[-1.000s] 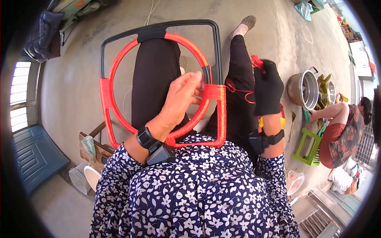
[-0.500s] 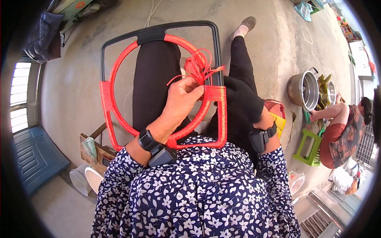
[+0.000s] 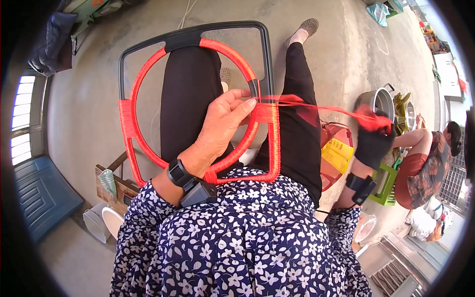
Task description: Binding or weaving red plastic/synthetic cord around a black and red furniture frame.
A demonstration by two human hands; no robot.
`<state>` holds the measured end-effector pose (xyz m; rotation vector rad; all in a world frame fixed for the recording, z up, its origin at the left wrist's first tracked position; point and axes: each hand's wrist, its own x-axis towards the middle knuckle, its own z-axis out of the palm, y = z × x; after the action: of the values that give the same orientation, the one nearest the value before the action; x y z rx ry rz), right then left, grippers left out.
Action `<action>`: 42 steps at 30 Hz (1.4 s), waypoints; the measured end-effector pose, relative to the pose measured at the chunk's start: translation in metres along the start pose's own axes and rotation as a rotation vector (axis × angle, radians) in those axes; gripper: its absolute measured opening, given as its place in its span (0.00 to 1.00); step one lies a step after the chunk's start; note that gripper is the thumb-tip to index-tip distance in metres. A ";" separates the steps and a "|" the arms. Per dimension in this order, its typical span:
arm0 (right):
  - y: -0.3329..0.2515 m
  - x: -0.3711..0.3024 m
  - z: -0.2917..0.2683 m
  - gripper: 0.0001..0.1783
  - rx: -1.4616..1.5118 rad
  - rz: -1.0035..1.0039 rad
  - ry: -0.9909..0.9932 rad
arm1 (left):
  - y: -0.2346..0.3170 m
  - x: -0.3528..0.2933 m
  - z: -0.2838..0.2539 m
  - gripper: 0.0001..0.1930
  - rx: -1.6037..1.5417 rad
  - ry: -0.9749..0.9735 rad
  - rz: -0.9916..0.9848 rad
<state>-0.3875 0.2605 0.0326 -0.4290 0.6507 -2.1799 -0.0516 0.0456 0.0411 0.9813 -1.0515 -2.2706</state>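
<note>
A black frame with a ring inside it lies across my lap, most of it wound tightly in shiny red cord. Thumb and fingers of my bare left hand pinch the ring's right side, where the winding meets a short bare black stretch. From there a loose red strand runs taut to the right. Out at its far end, my right hand, in a black glove, is closed on the bundled cord; motion blurs the bundle and hides some fingers.
A red bag with a yellow panel stands right of my leg. Beyond it are a metal pot, a green plastic stool and a seated person. A wooden stool and a grey bin sit at left.
My right hand has swung far out to the right, drawing the bunched cord away from the frame into a long strand. My left hand keeps its pinch; the frame has shifted slightly left.
</note>
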 end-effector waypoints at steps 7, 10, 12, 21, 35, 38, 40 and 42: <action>0.028 0.010 -0.034 0.17 0.109 0.217 0.158 | -0.004 0.005 0.007 0.09 0.003 -0.002 -0.017; 0.091 0.000 0.030 0.10 -0.249 0.562 0.207 | -0.005 0.005 0.005 0.07 0.058 -0.002 -0.026; 0.123 -0.008 0.075 0.08 -0.592 0.660 0.006 | -0.006 0.005 0.004 0.07 0.085 -0.018 -0.004; 0.108 -0.023 0.140 0.06 -0.754 0.684 -0.038 | -0.007 0.006 0.008 0.07 0.213 -0.024 -0.032; 0.098 -0.021 0.077 0.23 -1.317 0.760 -0.530 | -0.006 0.005 0.001 0.08 0.075 0.003 -0.093; 0.141 -0.020 0.093 0.24 -1.203 0.747 -0.492 | -0.007 0.003 0.000 0.08 0.211 -0.048 -0.133; 0.160 -0.007 0.101 0.25 -1.071 0.694 -0.425 | -0.007 0.002 0.000 0.07 0.224 -0.084 -0.179; 0.162 0.003 0.105 0.25 -0.945 0.470 -0.206 | -0.007 0.001 0.000 0.06 0.219 -0.008 -0.002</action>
<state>-0.2393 0.1374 0.0243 -0.8601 1.4784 -1.2603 -0.0536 0.0492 0.0352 1.0587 -1.3244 -2.1967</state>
